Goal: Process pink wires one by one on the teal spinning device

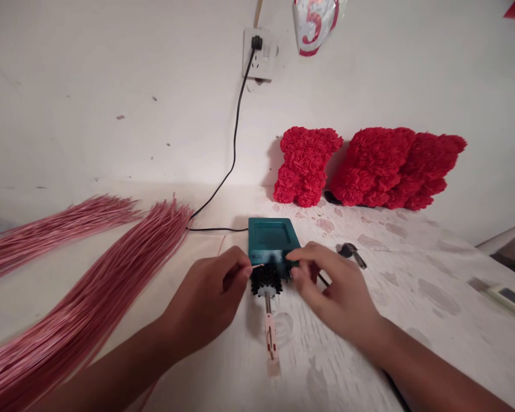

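Note:
A teal machine (273, 234) with a square recess on top sits in front of me, a round black bristle brush (266, 280) at its near side. From the brush a metal shaft runs toward me to a pale pink clip (270, 337). My left hand (212, 292) is closed in a pinch on a thin pink strand (257, 266), whose tip lies over the brush. My right hand (332, 283) is at the machine's right front corner, thumb and index finger apart around a small black part (289, 266). Whether they touch it is hard to tell.
Two bundles of long pink strands (133, 280) lie on the left. Red rose-covered shapes (306, 163) stand against the wall. A black cord (236, 131) runs from the wall socket (257, 63) toward the machine. Right of it lies a small dark metal object (352, 253).

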Tool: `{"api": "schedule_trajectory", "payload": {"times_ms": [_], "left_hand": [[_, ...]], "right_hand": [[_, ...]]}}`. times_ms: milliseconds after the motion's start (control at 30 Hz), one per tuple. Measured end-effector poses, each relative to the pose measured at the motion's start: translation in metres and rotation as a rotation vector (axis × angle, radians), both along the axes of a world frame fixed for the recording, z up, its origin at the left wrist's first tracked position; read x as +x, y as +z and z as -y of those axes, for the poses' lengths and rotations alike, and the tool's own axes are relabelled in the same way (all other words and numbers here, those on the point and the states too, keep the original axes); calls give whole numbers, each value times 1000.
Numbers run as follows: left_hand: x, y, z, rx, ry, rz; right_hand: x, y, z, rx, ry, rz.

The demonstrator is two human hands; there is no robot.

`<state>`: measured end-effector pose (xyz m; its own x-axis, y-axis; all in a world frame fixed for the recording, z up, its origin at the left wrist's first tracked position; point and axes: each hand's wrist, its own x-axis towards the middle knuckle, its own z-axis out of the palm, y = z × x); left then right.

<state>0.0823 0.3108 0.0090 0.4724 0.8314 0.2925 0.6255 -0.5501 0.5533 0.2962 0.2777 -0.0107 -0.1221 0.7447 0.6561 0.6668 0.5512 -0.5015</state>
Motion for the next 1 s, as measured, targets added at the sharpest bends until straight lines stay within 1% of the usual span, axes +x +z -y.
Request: {"api": "schedule_trajectory", "payload": {"times_ms": [67, 167, 233, 300, 433, 533, 633, 833, 1000], "left_hand": [[-4, -4, -8, 25, 32, 24], [-9, -14, -19, 8, -30, 42], [-12, -22, -26, -19, -80, 39], [-14, -29, -30, -43, -98, 38], [-16, -39, -35, -103, -98, 58], [-16, -40, -37, -155, -97, 75], [-17, -39, -40, -208, -114, 94], [-23, -33, -46, -330, -222, 123], [-25, -31, -48, -426, -286, 122]], "right_hand": [[10, -6, -8, -9, -80, -27], [21, -20, -18, -44, -147, -27], [25, -29, -22, -77, -160, -8], [27, -36, -24, -114, -158, 14], [28, -40, -24, -178, -141, 43], [28, -39, -24, -198, -135, 46], [27, -37, -25, -214, -138, 40], [18, -32, -25, -290, -202, -57], [16, -36, -23, -270, -194, -57]]}}
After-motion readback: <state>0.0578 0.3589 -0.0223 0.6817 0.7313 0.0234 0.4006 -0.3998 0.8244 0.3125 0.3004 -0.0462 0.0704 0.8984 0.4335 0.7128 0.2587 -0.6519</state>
